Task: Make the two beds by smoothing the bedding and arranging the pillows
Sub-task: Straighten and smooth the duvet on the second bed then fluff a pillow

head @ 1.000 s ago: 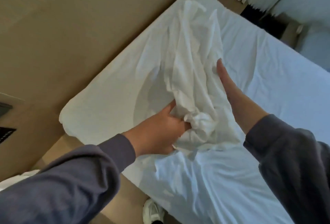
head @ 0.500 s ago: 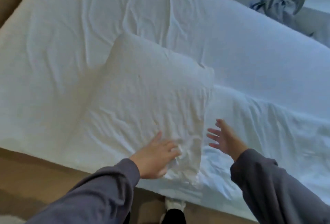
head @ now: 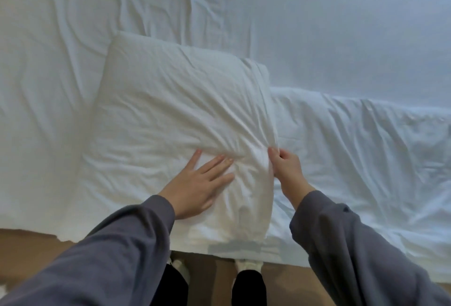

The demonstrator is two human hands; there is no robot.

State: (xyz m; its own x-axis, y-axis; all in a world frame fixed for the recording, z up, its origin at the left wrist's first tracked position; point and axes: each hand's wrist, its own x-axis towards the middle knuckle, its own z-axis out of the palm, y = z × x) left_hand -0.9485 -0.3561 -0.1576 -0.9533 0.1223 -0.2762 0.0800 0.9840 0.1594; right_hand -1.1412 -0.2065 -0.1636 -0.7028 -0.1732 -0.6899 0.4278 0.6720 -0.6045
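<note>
- Fingers (head: 216, 162) of the left hand (head: 197, 183) lie straight and a little spread, pressed flat on the near right part of the pillow (head: 175, 110). The fingertips (head: 273, 153) of the right hand (head: 288, 171) pinch the case at the pillow's right edge, where creases fan out from the grip.
- The pillow lies flat on the bed (head: 317, 24), its near end at the mattress edge just in front of the person and its right side touching the duvet (head: 353, 154).
- To do this step well, I judge the flat hand should pin the filling while the pinching hand draws the loose case outward in 1 slow pull. The palm can then sweep the fanned creases away from the centre. Pulling too hard would likely drag the whole pillow sideways.
- Largest around it is the sheet (head: 61, 61), wrinkled to the left of the pillow and beyond it. It wants smoothing too, and the pillow covers part of it.
- Next, the duvet to the right is rumpled, its top edge about level with the pillow's middle. It crowds the pinched side and leaves little room to pull.
- The brown floor (head: 29, 247) shows along the near edge.
- Smallest, 2 white socks (head: 246, 264) stand close against the bed, just below the pillow's near end.
</note>
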